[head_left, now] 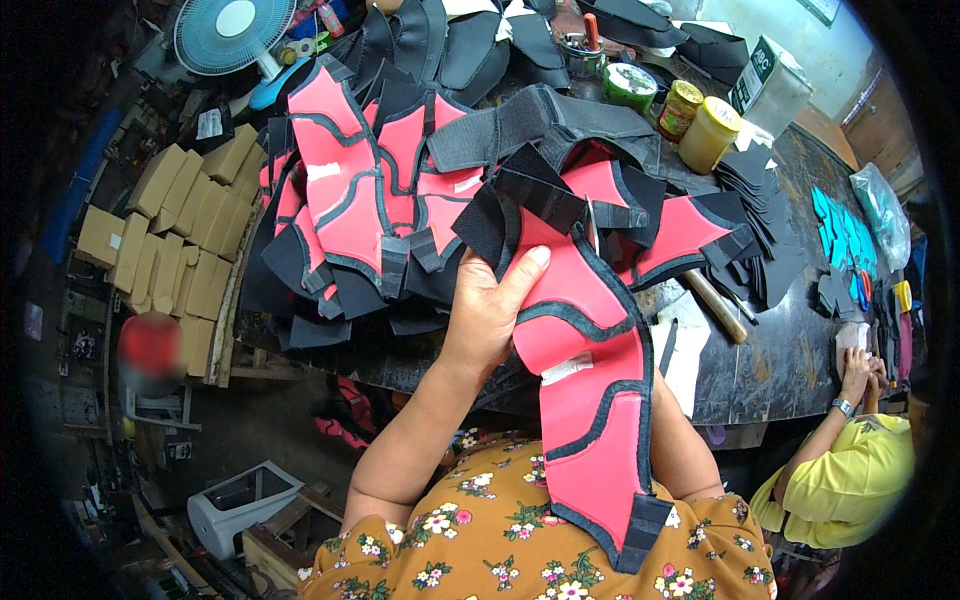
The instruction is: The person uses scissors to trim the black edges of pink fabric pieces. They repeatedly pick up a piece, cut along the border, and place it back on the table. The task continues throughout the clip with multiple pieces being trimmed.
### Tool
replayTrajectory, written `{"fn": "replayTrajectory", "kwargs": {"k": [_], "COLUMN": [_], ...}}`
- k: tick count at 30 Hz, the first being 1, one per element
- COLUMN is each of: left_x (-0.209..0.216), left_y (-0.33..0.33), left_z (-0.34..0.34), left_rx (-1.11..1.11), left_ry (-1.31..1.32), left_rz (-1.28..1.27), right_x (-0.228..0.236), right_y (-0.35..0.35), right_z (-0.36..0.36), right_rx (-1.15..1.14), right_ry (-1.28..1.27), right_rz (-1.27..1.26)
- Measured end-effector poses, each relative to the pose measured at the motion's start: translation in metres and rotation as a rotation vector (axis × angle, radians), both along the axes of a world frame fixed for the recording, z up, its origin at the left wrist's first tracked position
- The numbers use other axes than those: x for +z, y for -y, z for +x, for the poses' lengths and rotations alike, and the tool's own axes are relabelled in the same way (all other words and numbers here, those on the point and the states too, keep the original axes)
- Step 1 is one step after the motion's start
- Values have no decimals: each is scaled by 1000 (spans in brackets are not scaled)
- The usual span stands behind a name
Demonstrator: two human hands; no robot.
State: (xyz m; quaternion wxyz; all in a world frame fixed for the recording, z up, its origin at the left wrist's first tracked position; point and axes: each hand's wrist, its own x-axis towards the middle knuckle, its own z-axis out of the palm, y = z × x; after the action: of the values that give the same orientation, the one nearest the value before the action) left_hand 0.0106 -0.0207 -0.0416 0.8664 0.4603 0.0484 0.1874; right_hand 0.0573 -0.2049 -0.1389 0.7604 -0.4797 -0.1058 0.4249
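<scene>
My left hand (pixel 492 305) grips the upper left edge of a long pink panel with black edging (pixel 590 390), thumb on top and fingers behind. Black straps stick out at the panel's upper end and lower corner, and a small white label sits near its middle. The panel hangs tilted in front of my flowered shirt. My right forearm (pixel 685 440) rises behind the panel, which hides the right hand and its fingers. Left of and beyond the panel lies a heap of similar pink and black panels (pixel 340 190).
A dark worktable (pixel 740 370) holds a hammer handle (pixel 715 305), stacked black pieces (pixel 765 230), a yellow jar (pixel 710 135) and turquoise cutouts (pixel 845 235). Brown boxes (pixel 160 180) and a fan (pixel 235 35) stand left. At right sits a person in a yellow shirt (pixel 855 470).
</scene>
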Motion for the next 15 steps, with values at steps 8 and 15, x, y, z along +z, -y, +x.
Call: {"fn": "replayTrajectory", "kwargs": {"k": [8, 15], "left_x": [-4, -4], "left_y": [-15, -17], "left_z": [6, 6], "left_rx": [106, 26], "left_ry": [86, 43], "left_rz": [482, 342], "right_x": [-3, 7], "right_y": [7, 10], "right_z": [4, 8], "right_rx": [75, 130], "right_ry": [-96, 160], "right_rz": [24, -10]}}
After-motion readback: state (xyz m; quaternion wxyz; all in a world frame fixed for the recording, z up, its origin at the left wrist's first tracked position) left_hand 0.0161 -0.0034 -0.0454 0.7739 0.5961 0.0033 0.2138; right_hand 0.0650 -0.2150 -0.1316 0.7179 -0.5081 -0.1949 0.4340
